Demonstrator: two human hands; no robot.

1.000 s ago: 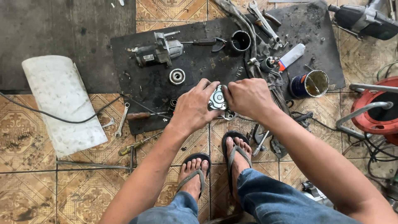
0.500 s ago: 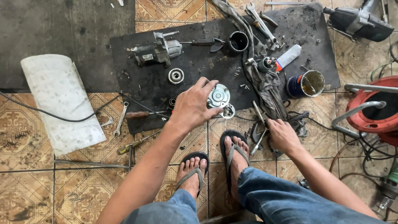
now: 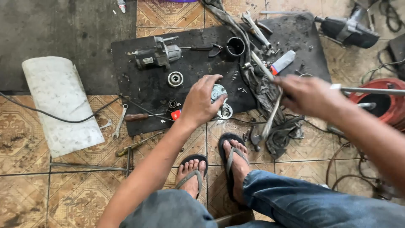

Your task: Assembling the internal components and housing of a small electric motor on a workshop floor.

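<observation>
Both hands busy: left hand [image 3: 202, 103] pinning round metal housing [image 3: 219, 93] flat at mat [image 3: 139, 84] centre, right hand [image 3: 310, 95] gripping hammer [image 3: 263, 126] (blurred), best swung squarely.

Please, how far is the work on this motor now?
Done: the unit is apart; the grey metal motor body, round silver bearing ring and black cylindrical sleeve lie separate on the black mat. In hand: the left hand grips the round silver metal cover; the right hand holds a long, blurred metal tool. Left: probably rejoining these loose parts.
</observation>
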